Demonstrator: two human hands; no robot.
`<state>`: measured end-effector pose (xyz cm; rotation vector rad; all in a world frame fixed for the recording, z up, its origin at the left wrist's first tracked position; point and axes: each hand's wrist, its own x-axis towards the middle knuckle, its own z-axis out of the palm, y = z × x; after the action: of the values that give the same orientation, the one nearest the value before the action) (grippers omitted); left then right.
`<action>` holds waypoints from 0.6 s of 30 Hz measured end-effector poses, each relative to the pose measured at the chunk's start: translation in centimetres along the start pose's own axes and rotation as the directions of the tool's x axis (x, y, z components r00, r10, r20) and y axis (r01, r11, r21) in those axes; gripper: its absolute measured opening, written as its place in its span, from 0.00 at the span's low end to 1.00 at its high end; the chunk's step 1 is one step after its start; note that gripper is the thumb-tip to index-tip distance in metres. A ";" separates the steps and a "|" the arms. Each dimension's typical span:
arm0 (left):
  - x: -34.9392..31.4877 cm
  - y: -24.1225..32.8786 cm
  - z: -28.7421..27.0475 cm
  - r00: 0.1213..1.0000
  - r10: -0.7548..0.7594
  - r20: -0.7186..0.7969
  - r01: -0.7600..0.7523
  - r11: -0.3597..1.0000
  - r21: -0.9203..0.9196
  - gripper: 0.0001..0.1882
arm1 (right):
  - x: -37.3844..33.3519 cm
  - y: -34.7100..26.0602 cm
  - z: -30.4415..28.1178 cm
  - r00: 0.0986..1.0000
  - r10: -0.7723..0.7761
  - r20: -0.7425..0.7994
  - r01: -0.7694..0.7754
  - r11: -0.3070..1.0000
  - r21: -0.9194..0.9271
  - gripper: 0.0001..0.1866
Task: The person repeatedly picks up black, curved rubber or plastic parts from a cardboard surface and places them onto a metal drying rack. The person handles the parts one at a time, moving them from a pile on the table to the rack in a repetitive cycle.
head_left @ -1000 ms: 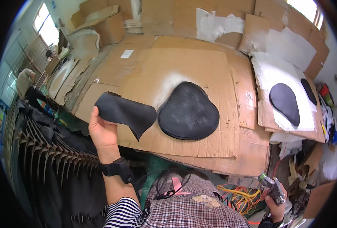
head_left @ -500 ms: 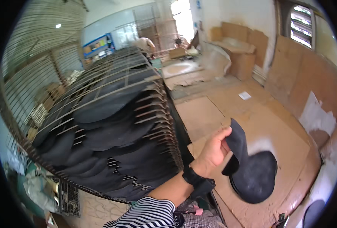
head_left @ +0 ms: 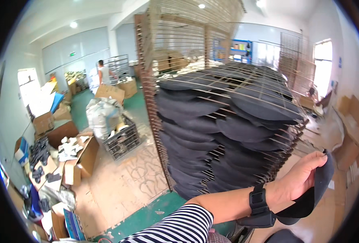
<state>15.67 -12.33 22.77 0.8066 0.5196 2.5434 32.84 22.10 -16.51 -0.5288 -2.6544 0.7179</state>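
My left hand (head_left: 299, 178) is raised at the right, in a striped sleeve with a black device strapped to the wrist. Thumb and fingers pinch one end of a thin, black, rounded sheet like an insole (head_left: 323, 182); it bends and hangs below the hand. Beyond the forearm stands a wire rack (head_left: 296, 133), its many shelves filled with overlapping rounded black sheets (head_left: 252, 131). Another rounded black piece (head_left: 284, 236) shows partly at the lower edge, under the held one. My right hand is out of view.
To the left are a crate (head_left: 122, 139) with a white sack (head_left: 102, 115), and open cardboard boxes (head_left: 84, 160) of white and dark pieces. A person (head_left: 104, 73) stands far back beside cartons. Cardboard (head_left: 345, 154) lines the right side.
The view has swung left, bringing the room's left side and the rack's front into sight. My left hand still holds the black insole-like sheet, now nearer the right edge beside the rack.
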 end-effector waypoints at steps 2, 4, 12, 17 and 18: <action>-0.5 1.8 1.3 0.998 0.066 0.020 -0.067 0.997 0.035 0.06 | 0.4 -1.8 1.7 0.997 -0.056 0.049 0.049 0.989 0.142 0.34; -1.5 4.1 3.0 0.982 0.185 0.050 -0.188 0.980 0.068 0.06 | 0.5 -4.8 1.8 0.991 -0.058 0.120 0.032 0.977 0.211 0.33; -3.3 11.9 8.2 0.866 0.497 0.058 -0.499 0.852 0.155 0.05 | -2.9 -1.8 2.4 0.964 0.154 0.215 -0.104 0.968 -0.229 0.37; -4.4 16.3 10.2 0.738 0.671 -0.066 -0.619 0.713 0.329 0.02 | -6.4 5.0 4.2 0.997 0.042 -0.070 -0.071 0.879 -0.472 0.40; -4.0 17.6 10.2 0.713 0.695 -0.092 -0.626 0.691 0.362 0.02 | -7.8 5.8 4.3 0.991 0.103 -0.083 -0.131 0.867 -0.480 0.40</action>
<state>20.02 -26.85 36.93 0.9545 0.8344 3.3204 39.42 21.63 -24.83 -0.8316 -2.7623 0.0448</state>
